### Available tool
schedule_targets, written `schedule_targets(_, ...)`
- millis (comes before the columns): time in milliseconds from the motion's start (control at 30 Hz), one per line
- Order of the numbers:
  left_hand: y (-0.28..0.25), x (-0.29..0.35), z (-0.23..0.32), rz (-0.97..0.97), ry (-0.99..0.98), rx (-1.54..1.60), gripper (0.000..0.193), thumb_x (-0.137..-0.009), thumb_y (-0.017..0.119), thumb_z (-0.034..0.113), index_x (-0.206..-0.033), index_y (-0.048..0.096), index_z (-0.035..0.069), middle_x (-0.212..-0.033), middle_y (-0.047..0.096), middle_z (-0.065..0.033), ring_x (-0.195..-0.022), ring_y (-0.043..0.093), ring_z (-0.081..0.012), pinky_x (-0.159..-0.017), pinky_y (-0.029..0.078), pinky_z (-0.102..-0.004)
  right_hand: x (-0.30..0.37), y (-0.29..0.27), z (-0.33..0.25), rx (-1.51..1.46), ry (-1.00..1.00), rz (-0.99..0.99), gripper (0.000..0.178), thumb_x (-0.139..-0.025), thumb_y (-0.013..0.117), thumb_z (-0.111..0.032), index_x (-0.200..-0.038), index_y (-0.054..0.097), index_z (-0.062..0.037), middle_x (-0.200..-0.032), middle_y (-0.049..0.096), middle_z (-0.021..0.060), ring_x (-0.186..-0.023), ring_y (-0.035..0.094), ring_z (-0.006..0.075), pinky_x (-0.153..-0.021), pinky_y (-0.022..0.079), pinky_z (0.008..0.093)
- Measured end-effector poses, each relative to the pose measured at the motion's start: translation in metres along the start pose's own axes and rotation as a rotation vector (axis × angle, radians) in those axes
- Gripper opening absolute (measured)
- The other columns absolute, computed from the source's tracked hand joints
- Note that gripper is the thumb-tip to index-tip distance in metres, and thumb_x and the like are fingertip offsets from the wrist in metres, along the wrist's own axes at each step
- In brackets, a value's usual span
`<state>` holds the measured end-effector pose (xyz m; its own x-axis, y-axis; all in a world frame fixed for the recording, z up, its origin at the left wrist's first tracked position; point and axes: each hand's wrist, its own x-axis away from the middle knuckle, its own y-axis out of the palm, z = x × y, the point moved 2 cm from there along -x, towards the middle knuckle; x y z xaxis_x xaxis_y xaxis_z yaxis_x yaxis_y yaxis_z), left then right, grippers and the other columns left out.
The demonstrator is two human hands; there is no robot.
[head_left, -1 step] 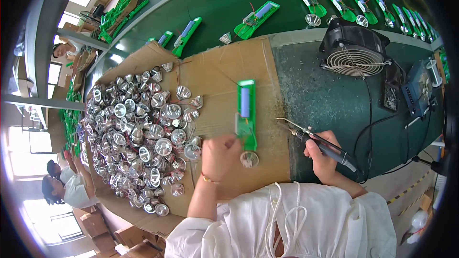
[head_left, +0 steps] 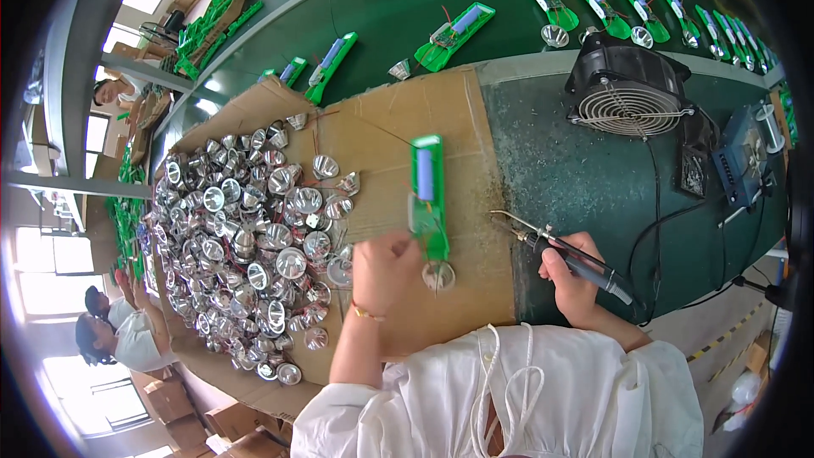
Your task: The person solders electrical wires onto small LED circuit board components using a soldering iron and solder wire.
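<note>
Casing (head_left: 437, 244) w/ its blue cell (head_left: 425, 174) is on the cardboard (head_left: 373, 131), as far as blur shows, long axis approx 12 o'clock, right in front of the person, prob. so both hands reach it. Cup (head_left: 438, 276) sits just off its 6 o'clock end, prob. b/c they're wired together (too blurred to confirm).

L hand (head_left: 386, 270) is at the casing's 7 o'clock, fingers curled in near its lower edge; can't tell if they pinch anything. R hand (head_left: 572, 278) at 4 o'clock: fingers closed round the iron (head_left: 604, 276), pen-style, prob. for fine aim; tip points to 10 o'clock, apart from the casing, maybe to spare it the heat.

Cup pile (head_left: 246, 246) at 9 o'clock, prob. on L's side b/c R has the iron. Fan (head_left: 632, 106) on the desk (head_left: 551, 153), 2 o'clock, likely for fumes. Other casings (head_left: 437, 53) line up from 11 to 2 o'clock, spaced out, prob. so they don't tangle.
</note>
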<state>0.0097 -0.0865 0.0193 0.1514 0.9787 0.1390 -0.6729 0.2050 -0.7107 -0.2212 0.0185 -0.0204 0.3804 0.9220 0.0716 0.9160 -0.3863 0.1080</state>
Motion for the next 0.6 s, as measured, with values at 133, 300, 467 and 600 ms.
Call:
schedule_targets(133, -0.026, -0.057, -0.003, 0.114, 0.051, -0.18, 0.016, -0.07, 0.057, 0.016, -0.067, 0.063, 0.001, -0.056, 0.057, -0.0157, -0.048, 0.058, -0.0261, -0.049, 0.045, -0.0349, -0.003, -0.001, 0.003, -0.006, 0.04, -0.001, 0.015, -0.08, 0.061, -0.008, -0.085, 0.05, 0.0002, -0.067, 0.058, 0.0061, -0.057, 0.054, 0.0081, -0.052, 0.045, 0.0219)
schedule_targets(300, -0.047, -0.172, 0.007, 0.046, 0.114, -0.46, 0.02, -0.068, 0.056, 0.022, -0.064, 0.064, 0.005, -0.058, 0.059, -0.0133, -0.055, 0.06, -0.028, -0.056, 0.048, -0.0376, -0.003, 0.0, 0.008, -0.009, 0.075, 0.007, 0.015, -0.079, 0.063, -0.008, -0.084, 0.051, 0.0, -0.066, 0.059, 0.0051, -0.057, 0.055, 0.0075, -0.052, 0.045, 0.0216)
schedule_targets(467, -0.035, -0.271, 0.005, 0.261, 0.17, -0.342, 0.035, -0.075, 0.062, 0.034, -0.092, 0.065, 0.004, -0.073, 0.065, -0.012, -0.07, 0.063, -0.0266, -0.066, 0.049, -0.0353, -0.001, 0.002, 0.013, 0.013, 0.065, 0.032, 0.015, -0.076, 0.066, -0.007, -0.082, 0.053, -0.0016, -0.064, 0.06, 0.0047, -0.057, 0.056, 0.0075, -0.053, 0.045, 0.0225)
schedule_targets(600, -0.043, -0.296, 0.01, 0.529, 0.379, -0.492, 0.051, -0.069, 0.064, 0.03, -0.115, 0.053, 0.012, -0.113, 0.054, -0.0135, -0.103, 0.051, -0.0328, -0.086, 0.041, -0.0406, -0.004, -0.003, 0.013, 0.061, 0.028, 0.006, 0.014, -0.076, 0.061, -0.001, -0.081, 0.048, 0.0003, -0.065, 0.058, 0.0072, -0.056, 0.055, 0.0089, -0.051, 0.047, 0.0233)
